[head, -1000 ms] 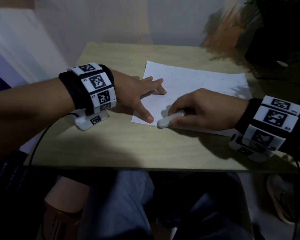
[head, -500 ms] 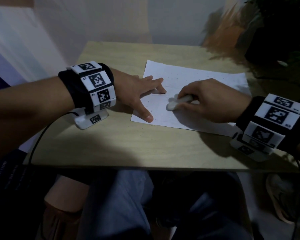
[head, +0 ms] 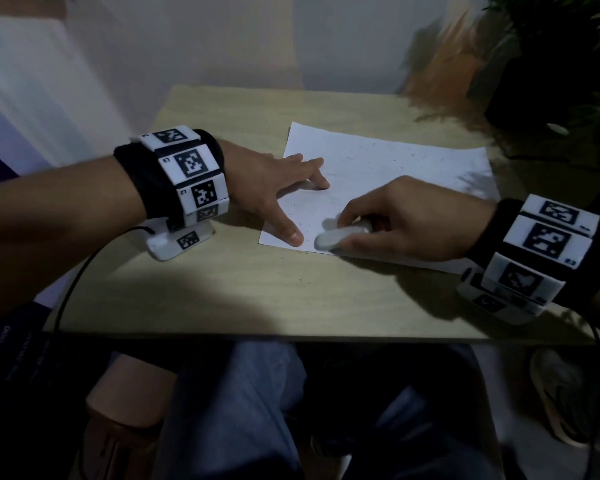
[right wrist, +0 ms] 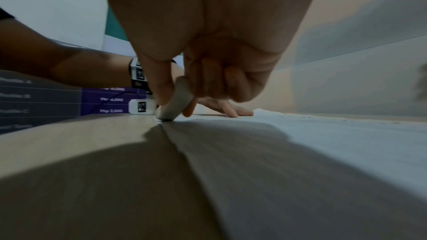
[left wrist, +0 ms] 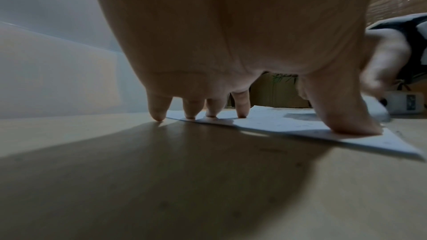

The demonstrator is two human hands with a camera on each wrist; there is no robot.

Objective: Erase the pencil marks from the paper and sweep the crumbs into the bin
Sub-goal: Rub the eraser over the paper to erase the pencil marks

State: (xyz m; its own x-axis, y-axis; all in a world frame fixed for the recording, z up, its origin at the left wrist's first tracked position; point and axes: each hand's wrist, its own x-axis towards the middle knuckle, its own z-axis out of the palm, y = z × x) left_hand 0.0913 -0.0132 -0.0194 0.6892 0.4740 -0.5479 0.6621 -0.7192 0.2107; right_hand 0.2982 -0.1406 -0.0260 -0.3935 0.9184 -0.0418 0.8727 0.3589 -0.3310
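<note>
Eraser pinched in right grip, seemingly rubbing paper; left grip spread

A pale wooden table stands against a plain whitish wall. Dim light leaves deep shadow on its near side. Leafy plants crowd the far right corner.

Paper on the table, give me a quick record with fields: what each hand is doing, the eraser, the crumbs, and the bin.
paper: flat on the wooden table
left hand: fingers spread, pressing the sheet's left edge
right hand: grips the eraser
eraser: white, tip on the sheet's near edge
crumbs: dark flecks scattered over the sheet
bin: not in view
</note>
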